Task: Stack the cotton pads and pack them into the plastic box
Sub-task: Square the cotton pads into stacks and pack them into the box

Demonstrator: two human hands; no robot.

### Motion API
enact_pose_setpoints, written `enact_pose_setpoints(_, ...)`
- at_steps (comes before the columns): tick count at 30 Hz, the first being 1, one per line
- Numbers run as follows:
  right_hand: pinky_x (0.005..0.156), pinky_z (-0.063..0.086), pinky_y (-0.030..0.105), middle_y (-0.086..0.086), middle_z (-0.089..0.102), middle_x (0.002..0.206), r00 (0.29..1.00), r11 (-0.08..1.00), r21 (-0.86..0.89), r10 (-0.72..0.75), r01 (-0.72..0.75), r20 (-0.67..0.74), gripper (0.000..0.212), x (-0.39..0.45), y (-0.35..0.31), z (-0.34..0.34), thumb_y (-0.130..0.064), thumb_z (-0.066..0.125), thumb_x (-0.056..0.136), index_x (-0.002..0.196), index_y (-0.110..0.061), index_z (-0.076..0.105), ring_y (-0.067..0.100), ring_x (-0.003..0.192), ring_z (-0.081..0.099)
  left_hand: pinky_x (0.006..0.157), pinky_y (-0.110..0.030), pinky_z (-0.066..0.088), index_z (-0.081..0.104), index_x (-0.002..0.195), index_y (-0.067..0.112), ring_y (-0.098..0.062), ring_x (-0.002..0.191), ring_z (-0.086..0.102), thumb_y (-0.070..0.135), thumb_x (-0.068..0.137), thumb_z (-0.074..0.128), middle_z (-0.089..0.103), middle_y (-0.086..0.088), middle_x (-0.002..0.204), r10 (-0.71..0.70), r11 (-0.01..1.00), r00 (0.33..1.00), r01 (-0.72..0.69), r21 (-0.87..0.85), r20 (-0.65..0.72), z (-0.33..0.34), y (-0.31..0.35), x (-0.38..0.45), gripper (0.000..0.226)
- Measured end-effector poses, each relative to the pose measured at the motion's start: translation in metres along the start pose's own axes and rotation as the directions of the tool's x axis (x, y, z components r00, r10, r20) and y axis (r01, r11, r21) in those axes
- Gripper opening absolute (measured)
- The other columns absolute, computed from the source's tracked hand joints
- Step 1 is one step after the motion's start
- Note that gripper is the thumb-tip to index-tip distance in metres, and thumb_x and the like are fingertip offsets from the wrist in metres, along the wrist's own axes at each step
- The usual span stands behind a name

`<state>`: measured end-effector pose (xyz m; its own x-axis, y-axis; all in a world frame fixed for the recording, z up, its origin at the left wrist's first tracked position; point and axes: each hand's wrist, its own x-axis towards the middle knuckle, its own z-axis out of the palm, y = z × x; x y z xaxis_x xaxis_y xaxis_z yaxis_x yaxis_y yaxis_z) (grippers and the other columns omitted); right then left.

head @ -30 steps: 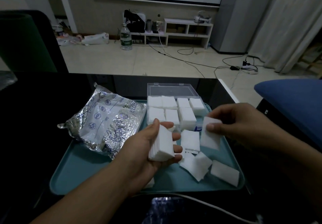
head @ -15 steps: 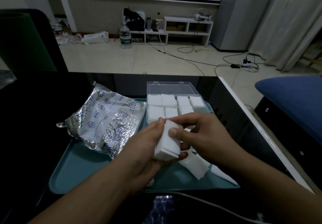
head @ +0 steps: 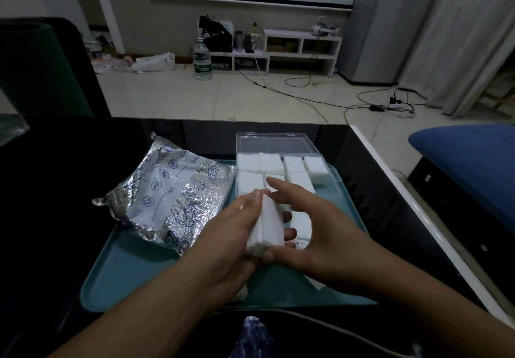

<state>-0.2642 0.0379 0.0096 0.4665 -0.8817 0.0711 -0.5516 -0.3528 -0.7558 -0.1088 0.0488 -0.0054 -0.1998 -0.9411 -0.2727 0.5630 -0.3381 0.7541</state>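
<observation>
Your left hand point(head: 223, 235) holds the stack of pads point(head: 266, 226) on edge above the tray point(head: 131, 268), thumb on its left face and fingers wrapped underneath. Your right hand point(head: 315, 232) closes its grip on the stack's right side, thumb at the near end and fingers along the top. The box point(head: 331, 179) sits open at the tray's far edge, filled with pads. A foil bag point(head: 167, 190) lies to the left.
</observation>
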Motion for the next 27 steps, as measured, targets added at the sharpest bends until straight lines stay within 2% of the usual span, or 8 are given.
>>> enact_pose_setpoints(3,0.085,0.036,-0.002,-0.037,0.044,0.125,0.999,0.999,-0.034,-0.037,0.036,-0.013,0.09,0.0003,-0.0015,0.0018,-0.033,0.083,0.072,0.146,-0.038,0.033,-0.019,0.116,0.041,0.065,-0.041,0.06,0.062,0.122,0.011,-0.033,0.079,0.072,0.036,0.08,0.057,0.072,-0.021,0.101,-0.001,1.0,1.0,0.001,0.003,0.006,-0.0005,0.0,-0.0003,0.049)
enact_pose_setpoints(7,0.078,0.039,-0.001,-0.033,0.046,0.12,1.0,1.0,0.01,-0.022,0.023,-0.009,0.085,0.0009,-0.0044,0.0004,-0.026,0.084,0.072,0.139,-0.042,0.035,-0.019,0.111,0.044,0.075,-0.046,0.061,0.06,0.125,0.011,-0.04,0.093,0.071,0.03,0.092,0.054,0.07,-0.024,0.11,-0.025,1.0,0.999,0.024,0.006,0.021,0.0003,0.0007,-0.0013,0.038)
enact_pose_setpoints(9,0.087,0.04,0.004,-0.031,0.05,0.12,0.999,0.998,-0.061,-0.035,0.035,-0.012,0.076,0.002,-0.0016,-0.001,-0.034,0.084,0.071,0.128,-0.054,0.037,-0.015,0.114,0.045,0.075,-0.046,0.061,0.06,0.125,0.01,-0.04,0.093,0.071,0.027,0.094,0.054,0.069,-0.024,0.111,-0.023,1.0,1.0,0.023,0.01,0.017,0.001,0.0011,-0.0021,0.036)
enact_pose_setpoints(11,0.095,0.04,0.012,-0.027,0.052,0.119,0.999,0.994,-0.103,-0.031,0.03,-0.009,0.07,0.0022,0.0004,-0.0019,-0.04,0.083,0.07,0.121,-0.058,0.039,-0.01,0.113,0.047,0.076,-0.048,0.06,0.059,0.125,0.008,-0.04,0.092,0.071,0.028,0.091,0.055,0.068,-0.026,0.112,-0.021,1.0,1.0,0.02,0.01,0.017,0.0012,0.0012,-0.0022,0.039)
enact_pose_setpoints(16,0.097,0.044,0.02,-0.023,0.054,0.12,1.0,0.995,-0.092,-0.023,0.024,0.009,0.069,0.0028,0.0011,-0.0022,-0.039,0.085,0.068,0.12,-0.056,0.041,-0.006,0.11,0.05,0.075,-0.046,0.061,0.06,0.124,0.009,-0.037,0.087,0.071,0.029,0.08,0.058,0.07,-0.025,0.108,-0.024,1.0,0.998,0.024,-0.001,0.05,0.0013,0.002,-0.0021,0.049)
enact_pose_setpoints(19,0.101,0.044,0.022,-0.026,0.051,0.127,1.0,0.997,-0.069,-0.02,0.022,0.02,0.075,0.0022,0.0027,-0.0031,-0.04,0.085,0.068,0.13,-0.048,0.043,-0.008,0.115,0.048,0.075,-0.046,0.061,0.062,0.123,0.009,-0.037,0.088,0.071,0.029,0.08,0.057,0.07,-0.024,0.108,-0.033,0.999,0.998,0.032,0.004,0.048,0.0,0.0014,-0.0011,0.048)
enact_pose_setpoints(23,0.104,0.041,0.019,-0.025,0.046,0.137,0.999,0.998,-0.05,-0.033,0.034,0.016,0.088,0.0004,0.0015,-0.0038,-0.042,0.084,0.069,0.144,-0.037,0.037,-0.008,0.124,0.043,0.07,-0.044,0.061,0.063,0.123,0.011,-0.035,0.082,0.071,0.027,0.085,0.054,0.071,-0.023,0.104,-0.04,0.999,0.998,0.041,-0.02,0.052,-0.0004,0.0007,0.0009,0.042)
enact_pose_setpoints(27,0.086,0.042,0.004,-0.021,0.051,0.131,0.998,0.999,-0.009,-0.054,0.053,-0.022,0.083,0.0,-0.0036,-0.0009,-0.03,0.085,0.071,0.142,-0.031,0.042,-0.009,0.115,0.049,0.074,-0.046,0.06,0.062,0.124,0.013,-0.036,0.086,0.071,0.028,0.087,0.054,0.069,-0.025,0.111,-0.037,0.999,0.998,0.037,-0.013,0.043,0.0001,-0.0007,0.0017,0.041)
